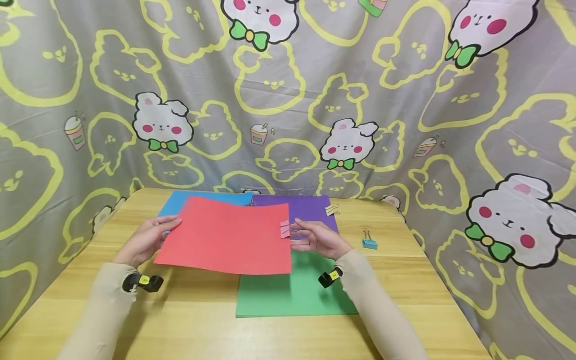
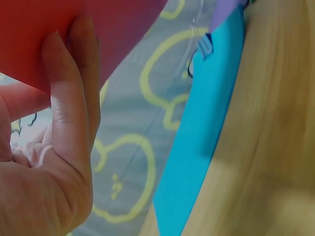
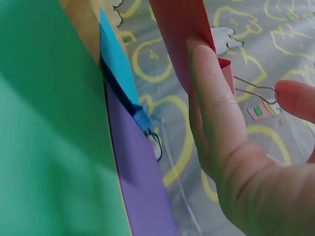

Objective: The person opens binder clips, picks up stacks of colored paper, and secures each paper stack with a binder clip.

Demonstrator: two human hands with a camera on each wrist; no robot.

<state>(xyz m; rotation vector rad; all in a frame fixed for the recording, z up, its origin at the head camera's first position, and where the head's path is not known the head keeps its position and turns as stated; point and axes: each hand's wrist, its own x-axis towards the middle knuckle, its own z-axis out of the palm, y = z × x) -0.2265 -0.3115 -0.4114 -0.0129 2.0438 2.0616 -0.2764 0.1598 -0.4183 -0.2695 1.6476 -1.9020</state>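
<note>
Held above the table (image 1: 193,325), the red sheet (image 1: 225,235) has its left edge pinched by the left hand (image 1: 146,239). A pink clip (image 1: 285,229) grips its right edge; I see the right hand (image 1: 320,239) with fingers extended behind the sheet, thumb at the clip's wire handle.

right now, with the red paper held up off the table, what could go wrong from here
The right hand has its thumb at the wire of the pink clip; a bump might twist or loosen it.
The left hand pinches the red paper near one edge, so it could crease or slip there.
The loose teal clip sits near the right sleeve, which may knock it.
</note>
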